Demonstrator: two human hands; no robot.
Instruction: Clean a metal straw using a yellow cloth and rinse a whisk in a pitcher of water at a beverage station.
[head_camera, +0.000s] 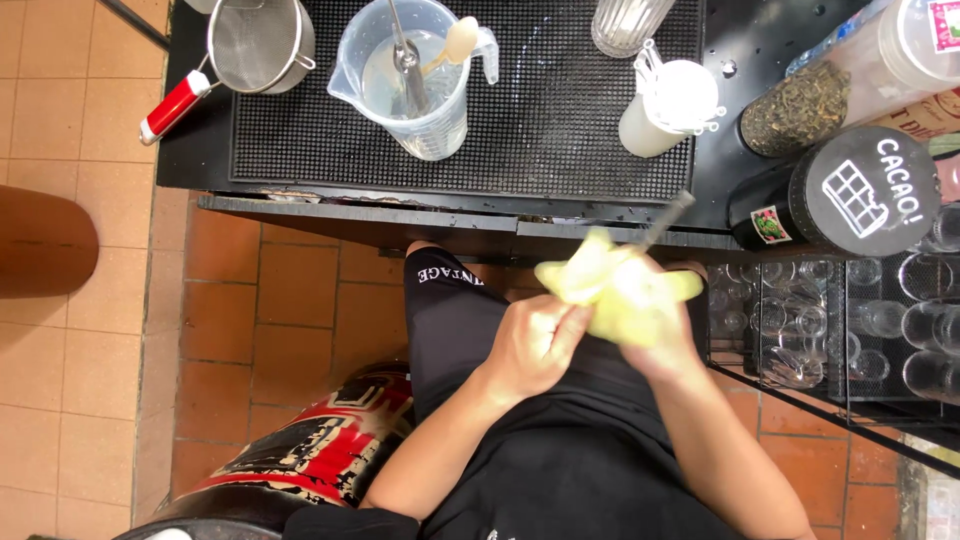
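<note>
Both my hands meet in front of my lap, below the counter edge. My left hand (535, 345) pinches a yellow-green cloth (615, 285). My right hand (668, 340) is wrapped in that cloth and holds a thin dark metal utensil (667, 220) whose handle sticks up and to the right. The cloth is bunched around the utensil's lower part, so its end is hidden. The cloth looks blurred.
On the black counter mat (560, 120) stand a clear measuring jug (415, 85) with utensils in water, a strainer (255, 45) with a red handle, a white lidded cup (665, 110), a ribbed glass (625, 20) and jars (850, 190). A rack of glasses (850, 320) is at the right.
</note>
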